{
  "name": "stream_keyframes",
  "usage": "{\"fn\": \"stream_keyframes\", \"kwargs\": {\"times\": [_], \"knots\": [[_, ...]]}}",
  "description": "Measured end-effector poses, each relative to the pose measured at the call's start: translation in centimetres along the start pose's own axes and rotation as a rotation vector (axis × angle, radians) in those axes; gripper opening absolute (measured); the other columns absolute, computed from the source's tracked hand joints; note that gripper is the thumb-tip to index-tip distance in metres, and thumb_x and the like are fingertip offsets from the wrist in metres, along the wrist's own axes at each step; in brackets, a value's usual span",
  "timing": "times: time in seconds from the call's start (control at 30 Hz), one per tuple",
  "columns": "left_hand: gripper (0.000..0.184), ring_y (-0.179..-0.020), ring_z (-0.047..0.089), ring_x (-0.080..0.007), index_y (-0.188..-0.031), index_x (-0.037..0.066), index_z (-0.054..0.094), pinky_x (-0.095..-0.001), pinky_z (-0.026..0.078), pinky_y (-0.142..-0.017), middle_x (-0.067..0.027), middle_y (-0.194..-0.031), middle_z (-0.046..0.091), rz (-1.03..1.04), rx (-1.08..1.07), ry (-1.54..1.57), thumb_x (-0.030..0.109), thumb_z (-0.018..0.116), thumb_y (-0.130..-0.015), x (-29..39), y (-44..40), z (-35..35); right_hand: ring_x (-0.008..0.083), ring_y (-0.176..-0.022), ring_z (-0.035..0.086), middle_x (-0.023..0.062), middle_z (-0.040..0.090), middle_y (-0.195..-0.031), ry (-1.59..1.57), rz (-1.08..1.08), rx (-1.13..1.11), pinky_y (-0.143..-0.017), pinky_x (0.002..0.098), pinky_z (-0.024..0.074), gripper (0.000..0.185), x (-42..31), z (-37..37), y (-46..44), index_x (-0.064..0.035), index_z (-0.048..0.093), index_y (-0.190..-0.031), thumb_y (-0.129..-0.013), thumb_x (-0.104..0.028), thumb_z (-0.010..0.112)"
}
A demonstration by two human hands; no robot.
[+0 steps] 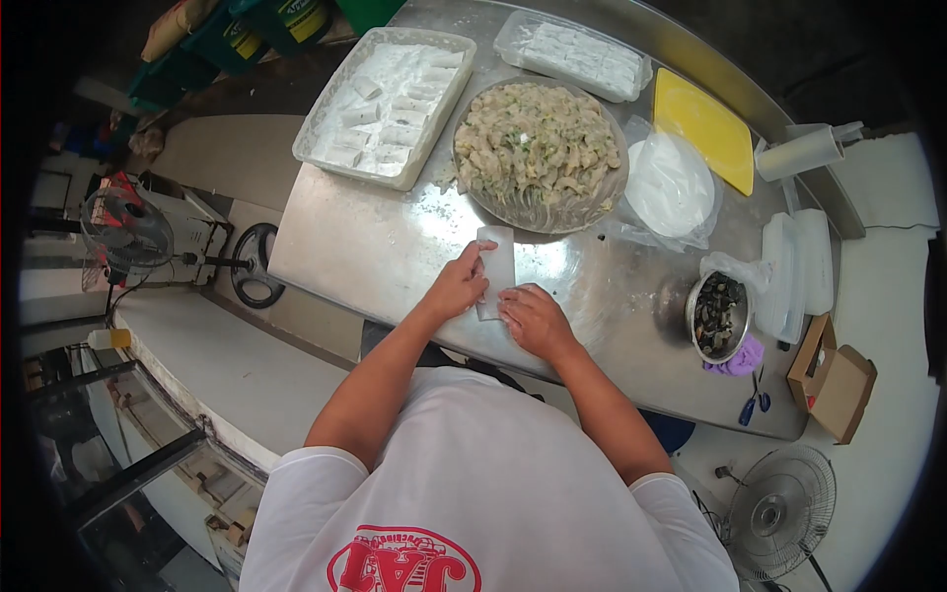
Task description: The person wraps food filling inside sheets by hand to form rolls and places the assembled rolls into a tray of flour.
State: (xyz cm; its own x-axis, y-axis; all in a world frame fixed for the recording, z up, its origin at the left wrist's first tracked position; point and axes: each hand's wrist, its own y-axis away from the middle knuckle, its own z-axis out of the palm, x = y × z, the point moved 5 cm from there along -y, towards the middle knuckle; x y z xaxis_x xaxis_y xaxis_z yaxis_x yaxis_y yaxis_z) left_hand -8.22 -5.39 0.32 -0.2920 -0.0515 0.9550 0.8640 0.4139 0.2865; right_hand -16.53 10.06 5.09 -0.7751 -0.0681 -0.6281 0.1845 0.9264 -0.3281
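Observation:
A pale, rectangular wrapper sheet (499,264) lies lengthwise on the steel table in front of me. My left hand (460,284) is at its left side, the index finger reaching over the upper part and the other fingers curled at the edge. At the lower right edge, my right hand (536,317) has its fingers bent and closed on the sheet. Just beyond the sheet is a round tray (590,209) heaped with chunky, pale filling flecked with green (533,143). Farther left, a white plastic tub (309,158) holds several floury white rolls (402,135).
At the back sits a second container of floury pieces (582,57), near a yellow board (702,128). White round wrappers in plastic (673,185) lie right of the filling. A metal bowl of dark pieces (718,314), purple cloth (738,357) and open cardboard box (832,380) are at right.

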Motion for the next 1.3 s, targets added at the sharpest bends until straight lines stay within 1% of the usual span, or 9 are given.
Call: {"fn": "stream_keyframes", "kwargs": {"times": [0.13, 0.23, 0.3, 0.43, 0.6, 0.83, 0.9, 1.1, 1.3], "knots": [[0.049, -0.074, 0.058, -0.0169, -0.131, 0.002, 0.052, -0.0322, 0.053, -0.065, -0.0073, -0.088, 0.053, 0.011, 0.061, -0.03, 0.002, 0.058, -0.082, 0.1, 0.8, -0.2, 0.0298, -0.098, 0.066, 0.0113, 0.071, -0.104, 0.034, -0.007, 0.001, -0.09, 0.039, 0.0548, 0.017, 0.8, 0.9, -0.1, -0.0019, 0.071, -0.094, -0.077, -0.002, 0.075], [0.04, -0.09, 0.06, -0.0256, -0.12, 0.001, 0.055, -0.0365, 0.054, -0.081, -0.0127, -0.099, 0.055, 0.365, 0.199, -0.26, 0.005, 0.066, -0.081, 0.5, 2.4, -1.2, 0.0287, -0.102, 0.064, 0.0094, 0.071, -0.105, 0.021, 0.003, -0.033, -0.092, 0.0377, 0.0531, 0.02, 1.3, 1.3, -0.2, -0.0027, 0.072, -0.099, -0.078, -0.004, 0.073], [0.041, -0.109, 0.058, -0.0339, -0.118, 0.002, 0.058, -0.0428, 0.051, -0.09, -0.0179, -0.118, 0.057, 0.647, 0.018, -0.535, 0.013, 0.074, -0.083, 1.5, 4.1, -0.4, 0.0292, -0.102, 0.065, 0.0112, 0.072, -0.105, 0.028, 0.023, -0.067, -0.092, 0.0378, 0.0534, 0.024, 1.5, 1.4, -0.3, -0.0008, 0.072, -0.102, -0.078, -0.004, 0.074], [0.041, -0.114, 0.056, -0.0385, -0.114, 0.002, 0.06, -0.0449, 0.05, -0.092, -0.0178, -0.124, 0.06, 0.582, -0.191, -0.733, 0.019, 0.079, -0.082, 1.1, 4.8, 0.6, 0.0305, -0.102, 0.064, 0.0128, 0.071, -0.104, -0.024, 0.112, -0.103, -0.09, 0.0389, 0.0538, 0.024, 1.7, 1.3, -0.6, -0.0002, 0.072, -0.103, -0.079, -0.005, 0.074], [0.035, -0.095, 0.064, -0.038, -0.115, 0.002, 0.063, -0.0436, 0.053, -0.087, -0.0177, -0.107, 0.067, 0.249, -0.25, -0.528, 0.015, 0.075, -0.085, 1.2, 3.4, -0.1, 0.0347, -0.1, 0.064, 0.0138, 0.068, -0.101, -0.23, 0.173, -0.069, -0.085, 0.042, 0.0537, 0.023, -0.9, -1.3, -1.0, -0.0008, 0.068, -0.104, -0.083, -0.006, 0.074], [0.028, -0.088, 0.065, -0.0367, -0.11, 0.001, 0.068, -0.0419, 0.054, -0.081, -0.0167, -0.101, 0.066, 0.262, -0.175, -0.443, 0.011, 0.074, -0.085, 1.5, 4.3, 0.0, 0.0343, -0.097, 0.062, 0.0147, 0.064, -0.106, -0.012, 0.088, -0.038, -0.085, 0.0421, 0.0521, 0.019, 0.9, 1.5, 0.1, -0.0015, 0.067, -0.103, -0.085, -0.007, 0.071], [0.028, -0.09, 0.065, -0.0343, -0.111, 0.002, 0.069, -0.0407, 0.053, -0.079, -0.0165, -0.101, 0.065, 0.53, -0.058, -0.57, 0.009, 0.073, -0.084, 1.7, 4.4, 0.1, 0.0342, -0.095, 0.061, 0.0143, 0.063, -0.107, 0.0, 0.103, -0.084, -0.084, 0.0417, 0.0515, 0.019, 1.4, 1.7, -0.3, -0.0025, 0.068, -0.103, -0.085, -0.006, 0.071], [0.018, -0.091, 0.062, -0.0365, -0.101, 0.003, 0.071, -0.0446, 0.052, -0.08, -0.0167, -0.098, 0.061, 0.289, -0.023, -0.505, 0.013, 0.071, -0.086, 0.8, 3.2, -0.4, 0.033, -0.096, 0.06, 0.0121, 0.062, -0.103, -0.05, 0.239, 0.004, -0.085, 0.0417, 0.0515, 0.024, 0.7, -0.4, -2.0, -0.0042, 0.07, -0.106, -0.082, -0.006, 0.073], [0.025, -0.095, 0.062, -0.0374, -0.109, 0.001, 0.066, -0.0445, 0.053, -0.083, -0.0168, -0.107, 0.058, 0.335, 0.012, -0.522, 0.012, 0.071, -0.086, 2.7, 3.8, -0.1, 0.0336, -0.097, 0.061, 0.0126, 0.062, -0.105, 0.003, 0.135, -0.062, -0.085, 0.0426, 0.0518, 0.026, 2.3, 1.0, -1.4, -0.004, 0.07, -0.108, -0.082, -0.007, 0.073]]}}
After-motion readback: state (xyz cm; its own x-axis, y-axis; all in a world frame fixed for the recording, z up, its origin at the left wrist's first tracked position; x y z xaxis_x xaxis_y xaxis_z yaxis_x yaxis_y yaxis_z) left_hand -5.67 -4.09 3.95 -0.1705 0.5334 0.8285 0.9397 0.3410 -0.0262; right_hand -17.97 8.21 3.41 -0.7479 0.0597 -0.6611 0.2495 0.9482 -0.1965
